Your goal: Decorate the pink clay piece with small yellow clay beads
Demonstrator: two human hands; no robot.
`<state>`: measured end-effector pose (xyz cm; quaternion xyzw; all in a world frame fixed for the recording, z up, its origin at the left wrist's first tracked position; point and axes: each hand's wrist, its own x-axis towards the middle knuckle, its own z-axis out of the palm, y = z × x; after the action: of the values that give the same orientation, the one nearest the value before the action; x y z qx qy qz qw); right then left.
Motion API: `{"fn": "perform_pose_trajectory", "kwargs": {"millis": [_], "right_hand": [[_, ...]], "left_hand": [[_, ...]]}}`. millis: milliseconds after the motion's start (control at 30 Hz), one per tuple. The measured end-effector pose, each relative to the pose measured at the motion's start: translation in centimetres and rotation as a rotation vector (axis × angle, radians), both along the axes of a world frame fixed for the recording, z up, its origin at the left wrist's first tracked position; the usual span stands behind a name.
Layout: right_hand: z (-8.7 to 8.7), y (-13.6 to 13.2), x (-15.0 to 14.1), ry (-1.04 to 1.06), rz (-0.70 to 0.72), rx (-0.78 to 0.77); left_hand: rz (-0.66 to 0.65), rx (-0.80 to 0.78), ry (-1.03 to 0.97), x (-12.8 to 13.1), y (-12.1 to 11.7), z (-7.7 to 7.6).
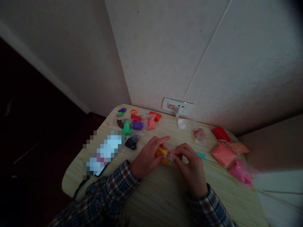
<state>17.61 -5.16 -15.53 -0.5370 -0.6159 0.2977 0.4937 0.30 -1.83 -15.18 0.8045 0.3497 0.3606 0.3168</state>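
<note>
Over the middle of the wooden table [151, 195], both hands are at one small clear bag of yellow modelling clay [161, 152]. My left hand [148, 155] is closed round the yellow part, its index finger stretched out above. My right hand [191, 167] pinches the clear plastic end of the bag between thumb and fingers. Just below the bag, a second orange-yellow piece [164, 162] shows, partly hidden by the left thumb. Behind the right hand lies a light blue plastic tool [201, 155], partly covered by the fingers.
Left of centre lie bags of green [127, 128], purple [138, 125] and black clay [132, 142]. A small citrus-slice shape [133, 112] sits at the back. A lit phone [104, 154] with a cable is at left. Red [221, 134], coral [223, 154] and pink bags [241, 171] lie right. A wall socket [177, 106] holds a plug.
</note>
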Motion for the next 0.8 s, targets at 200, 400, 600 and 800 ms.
{"fn": "perform_pose_trajectory", "kwargs": {"millis": [200, 400, 600, 800], "right_hand": [[0.1, 0.0, 0.0, 0.010, 0.018, -0.038], [0.3, 0.1, -0.1, 0.063, 0.023, -0.076], [0.2, 0.3, 0.7, 0.215, -0.081, -0.146], [-0.4, 0.6, 1.6, 0.490, -0.105, -0.279]], "left_hand": [[0.015, 0.007, -0.005, 0.0, 0.0, 0.0], [0.050, 0.086, 0.006, 0.1, -0.1, 0.2], [0.158, 0.114, 0.083, -0.4, 0.5, 0.0], [0.276, 0.105, 0.198, -1.3, 1.9, -1.3]]}}
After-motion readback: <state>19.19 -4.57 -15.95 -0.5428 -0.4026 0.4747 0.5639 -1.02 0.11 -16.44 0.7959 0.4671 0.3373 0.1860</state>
